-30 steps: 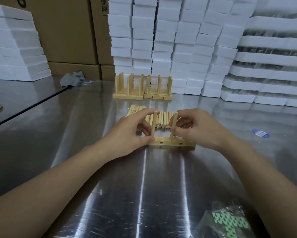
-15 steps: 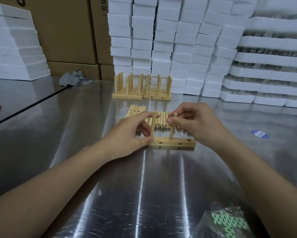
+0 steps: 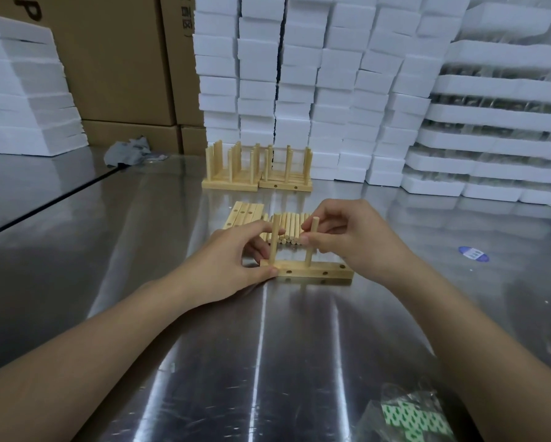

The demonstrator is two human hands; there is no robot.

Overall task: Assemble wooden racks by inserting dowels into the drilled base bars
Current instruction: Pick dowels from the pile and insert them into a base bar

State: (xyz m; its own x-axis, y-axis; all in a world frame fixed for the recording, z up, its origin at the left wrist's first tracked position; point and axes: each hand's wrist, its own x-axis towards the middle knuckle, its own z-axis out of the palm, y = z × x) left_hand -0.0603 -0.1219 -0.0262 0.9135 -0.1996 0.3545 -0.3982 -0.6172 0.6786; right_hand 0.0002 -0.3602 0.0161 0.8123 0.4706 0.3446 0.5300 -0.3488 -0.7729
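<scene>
Right hand [image 3: 353, 237] has moved up since 1 s ago: it was low by the bar, now it pinches the upper part of the second round wooden dowel [image 3: 310, 255] w/ thumb + fingertips. That dowel stands upright in a hole of the pale wooden drilled base bar [image 3: 315, 272], which lies flat on the shiny steel table [image 3: 267, 346], centre of view, unmoved. Left hand [image 3: 232, 266] same as before: grips the bar's left end, thumb on the front face, index finger laid across the first round wooden dowel [image 3: 273, 250], also upright in the bar near that end. Holes show at the bar's right end.

Just behind the bar: flat row of loose wooden dowels [image 3: 290, 223], w/ spare drilled wooden bars [image 3: 243, 212] just beside it on the left. Further back: two finished wooden racks [image 3: 232, 173] side by side, in front of stacked white foam blocks [image 3: 299, 74]. Brown cardboard boxes [image 3: 114, 59] back left, crumpled grey rag [image 3: 127, 151] below them. Blue oval sticker [image 3: 473, 253] on table at right. Clear plastic bag of green-white pads [image 3: 411, 419] at bottom right.
</scene>
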